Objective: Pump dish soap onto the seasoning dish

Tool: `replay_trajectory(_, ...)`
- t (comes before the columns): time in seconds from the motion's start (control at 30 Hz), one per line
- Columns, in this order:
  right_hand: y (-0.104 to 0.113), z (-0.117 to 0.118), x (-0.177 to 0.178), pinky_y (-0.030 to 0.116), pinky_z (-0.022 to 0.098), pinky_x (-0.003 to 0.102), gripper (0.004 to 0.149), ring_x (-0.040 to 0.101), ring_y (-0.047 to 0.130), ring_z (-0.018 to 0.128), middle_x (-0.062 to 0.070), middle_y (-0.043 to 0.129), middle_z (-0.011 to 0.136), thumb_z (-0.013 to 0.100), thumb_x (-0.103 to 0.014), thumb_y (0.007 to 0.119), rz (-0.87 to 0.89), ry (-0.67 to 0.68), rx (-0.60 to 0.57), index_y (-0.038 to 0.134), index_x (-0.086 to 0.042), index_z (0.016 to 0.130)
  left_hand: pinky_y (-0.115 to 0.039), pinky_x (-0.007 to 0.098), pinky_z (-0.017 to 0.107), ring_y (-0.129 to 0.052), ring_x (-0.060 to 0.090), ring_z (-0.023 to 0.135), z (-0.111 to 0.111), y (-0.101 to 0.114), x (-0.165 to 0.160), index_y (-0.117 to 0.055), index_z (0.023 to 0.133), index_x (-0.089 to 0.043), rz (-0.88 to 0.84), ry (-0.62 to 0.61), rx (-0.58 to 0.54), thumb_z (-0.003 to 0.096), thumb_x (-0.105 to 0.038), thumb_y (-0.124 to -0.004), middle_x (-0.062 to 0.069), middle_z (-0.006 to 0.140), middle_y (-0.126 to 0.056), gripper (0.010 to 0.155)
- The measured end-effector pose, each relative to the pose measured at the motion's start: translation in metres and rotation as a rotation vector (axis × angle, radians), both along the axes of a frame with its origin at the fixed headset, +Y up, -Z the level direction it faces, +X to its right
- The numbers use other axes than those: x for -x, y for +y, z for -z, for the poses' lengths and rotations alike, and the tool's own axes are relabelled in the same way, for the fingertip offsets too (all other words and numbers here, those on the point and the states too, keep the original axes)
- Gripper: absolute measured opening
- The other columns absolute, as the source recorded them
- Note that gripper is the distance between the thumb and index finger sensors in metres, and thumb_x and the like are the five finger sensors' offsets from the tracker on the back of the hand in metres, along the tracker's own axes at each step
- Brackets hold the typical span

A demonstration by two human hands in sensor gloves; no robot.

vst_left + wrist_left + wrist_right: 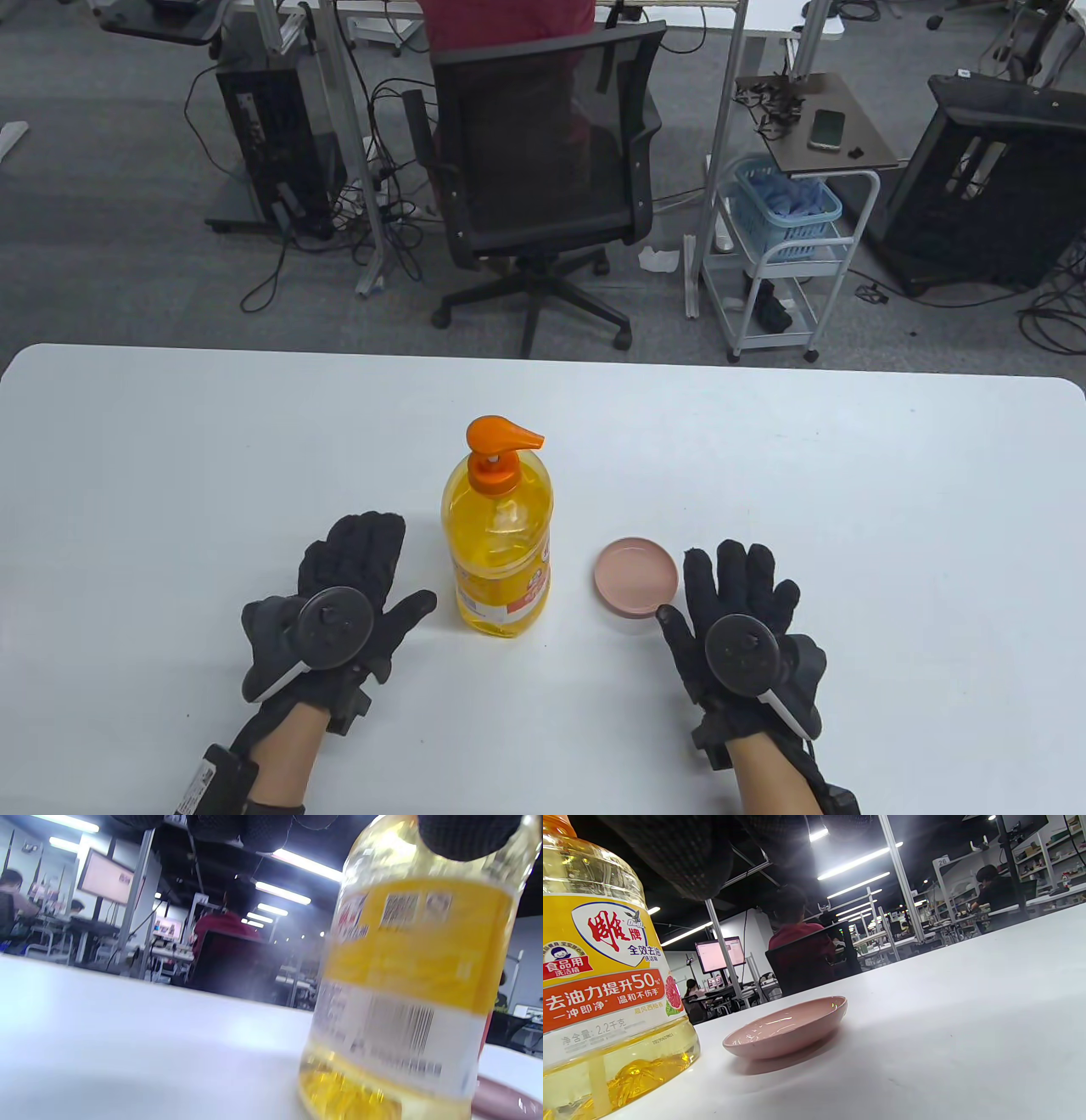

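A yellow dish soap bottle (498,543) with an orange pump head (501,436) stands upright on the white table (170,441); its spout points right. A small pink seasoning dish (636,577) lies to its right, apart from it. My left hand (356,586) lies flat on the table just left of the bottle, fingers spread, holding nothing. My right hand (734,598) lies flat just right of the dish, its thumb by the dish rim, holding nothing. The bottle (407,984) fills the left wrist view. The right wrist view shows the bottle (602,984) and the dish (787,1027).
The table's far edge (543,361) runs across the middle of the table view. Beyond it stand a black office chair (543,170) and a white cart (789,255) on the floor.
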State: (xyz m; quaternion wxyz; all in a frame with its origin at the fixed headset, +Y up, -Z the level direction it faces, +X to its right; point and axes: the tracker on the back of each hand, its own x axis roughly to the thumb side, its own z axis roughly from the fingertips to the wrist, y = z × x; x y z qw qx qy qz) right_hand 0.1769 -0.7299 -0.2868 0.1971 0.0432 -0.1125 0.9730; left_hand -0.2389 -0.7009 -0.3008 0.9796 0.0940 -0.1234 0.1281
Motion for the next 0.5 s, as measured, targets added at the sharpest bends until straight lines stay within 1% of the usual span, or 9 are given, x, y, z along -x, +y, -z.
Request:
replay_trajectory(0.03, -0.001, 0.0, 0.0, 0.017, 0.064, 0.075, 0.072, 0.049, 0.012, 0.1, 0.027, 0.029, 0.115, 0.057, -0.046, 0.074, 0.002, 0.001, 0.003, 0.047, -0.01, 0.113, -0.046, 0.068, 0.076, -0.044, 0.039, 0.113, -0.001, -0.007, 0.001, -0.039, 0.11, -0.026, 0.008, 0.0, 0.015, 0.0417, -0.068, -0.068, 0.007, 0.12, -0.044, 0.086)
replay_trajectory(0.07, -0.004, 0.001, 0.0, 0.018, 0.064, 0.076, 0.072, 0.049, 0.014, 0.101, 0.028, 0.029, 0.114, 0.057, -0.046, 0.074, 0.007, 0.001, 0.012, 0.048, -0.01, 0.112, -0.044, 0.069, 0.076, -0.041, 0.039, 0.114, -0.003, -0.018, 0.004, -0.037, 0.111, -0.027, 0.014, -0.006, 0.032, 0.0419, -0.069, -0.067, 0.006, 0.121, -0.041, 0.086)
replay_trajectory(0.1, -0.006, 0.001, 0.0, 0.02, 0.064, 0.076, 0.071, 0.05, 0.016, 0.101, 0.028, 0.031, 0.114, 0.056, -0.046, 0.074, 0.014, -0.002, 0.022, 0.049, -0.009, 0.112, -0.044, 0.069, 0.075, -0.04, 0.039, 0.114, -0.002, -0.024, 0.005, -0.039, 0.11, -0.027, 0.016, -0.019, 0.066, 0.0411, -0.069, -0.068, 0.006, 0.121, -0.041, 0.086)
replay_trajectory(0.17, -0.01, 0.002, 0.002, 0.027, 0.065, 0.076, 0.07, 0.053, 0.023, 0.101, 0.03, 0.036, 0.113, 0.056, -0.044, 0.075, 0.01, -0.003, 0.04, 0.052, -0.007, 0.111, -0.037, 0.07, 0.076, -0.03, 0.039, 0.114, -0.005, -0.031, 0.005, -0.034, 0.111, -0.029, 0.04, -0.04, 0.148, 0.0417, -0.069, -0.066, 0.006, 0.122, -0.032, 0.087)
replay_trajectory(0.2, -0.011, 0.002, 0.002, 0.035, 0.066, 0.076, 0.069, 0.055, 0.032, 0.099, 0.031, 0.04, 0.111, 0.056, -0.043, 0.075, 0.007, -0.009, 0.038, 0.054, -0.006, 0.11, -0.038, 0.071, 0.075, -0.031, 0.04, 0.114, -0.005, -0.033, 0.004, -0.035, 0.111, -0.029, 0.039, -0.049, 0.146, 0.0405, -0.07, -0.067, 0.006, 0.122, -0.032, 0.087)
replay_trajectory(0.23, -0.012, 0.004, 0.002, 0.042, 0.066, 0.075, 0.068, 0.057, 0.04, 0.097, 0.032, 0.044, 0.11, 0.056, -0.042, 0.076, 0.014, -0.016, 0.041, 0.056, -0.004, 0.109, -0.037, 0.07, 0.076, -0.029, 0.039, 0.114, -0.004, -0.033, 0.002, -0.033, 0.111, -0.028, 0.044, -0.054, 0.152, 0.0416, -0.069, -0.066, 0.006, 0.122, -0.03, 0.087)
replay_trajectory(0.33, -0.017, 0.012, -0.001, 0.061, 0.061, 0.07, 0.063, 0.056, 0.064, 0.088, 0.034, 0.058, 0.104, 0.056, -0.037, 0.076, 0.059, -0.044, 0.096, 0.062, -0.002, 0.106, -0.034, 0.07, 0.076, -0.025, 0.039, 0.114, -0.004, -0.03, -0.002, -0.031, 0.111, -0.028, 0.047, -0.063, 0.151, 0.0419, -0.069, -0.065, 0.006, 0.122, -0.027, 0.088)
replay_trajectory(0.4, -0.023, 0.019, -0.003, 0.067, 0.057, 0.066, 0.059, 0.055, 0.072, 0.081, 0.034, 0.066, 0.099, 0.055, -0.033, 0.077, 0.073, -0.073, 0.152, 0.066, -0.001, 0.103, -0.035, 0.071, 0.075, -0.026, 0.04, 0.114, -0.005, -0.03, -0.005, -0.031, 0.111, -0.029, 0.048, -0.087, 0.156, 0.041, -0.07, -0.066, 0.006, 0.123, -0.027, 0.088)
replay_trajectory(0.5, -0.028, 0.034, -0.007, 0.074, 0.053, 0.062, 0.055, 0.052, 0.08, 0.073, 0.033, 0.074, 0.093, 0.055, -0.03, 0.078, 0.071, -0.133, 0.236, 0.07, 0.0, 0.1, -0.033, 0.069, 0.077, -0.024, 0.038, 0.114, -0.006, -0.028, -0.008, -0.029, 0.111, -0.028, 0.045, -0.104, 0.151, 0.0429, -0.069, -0.065, 0.005, 0.122, -0.025, 0.087)
